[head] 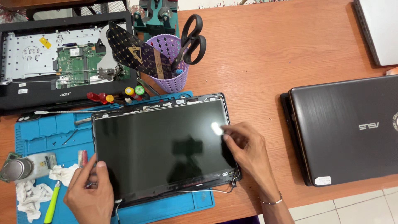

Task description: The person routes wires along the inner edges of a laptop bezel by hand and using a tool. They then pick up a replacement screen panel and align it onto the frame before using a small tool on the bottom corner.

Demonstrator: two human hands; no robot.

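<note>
Your left hand (89, 191) grips the lower left corner of the bare laptop screen panel (161, 147), thumb on the glass and fingers curled under the edge, so that hand is closed on the panel. Your right hand (248, 151) rests on the right edge, fingertips pinched narrowly at the rim; you cannot tell from here whether they hold anything small. The panel lies flat in its lid frame on the blue work mat (49, 132), at the middle of the wooden table (257, 54), with thin cables (207, 191) trailing out at its bottom edge.

By the look of it, you are at the stage of freeing or seating the panel in its frame. The next move calls for even pressure on both edges and care with those cables and with the hinge brackets at the top.

For labels: a small white rectangular sticker (322, 181) sits at the near corner of the closed dark laptop (348, 128) on your right. The opened laptop base (62, 62) at top left carries a yellow tag (45, 42) and a white sticker on its green circuit board (78, 60). A purple basket (172, 62) holds black scissors (192, 39).
</note>
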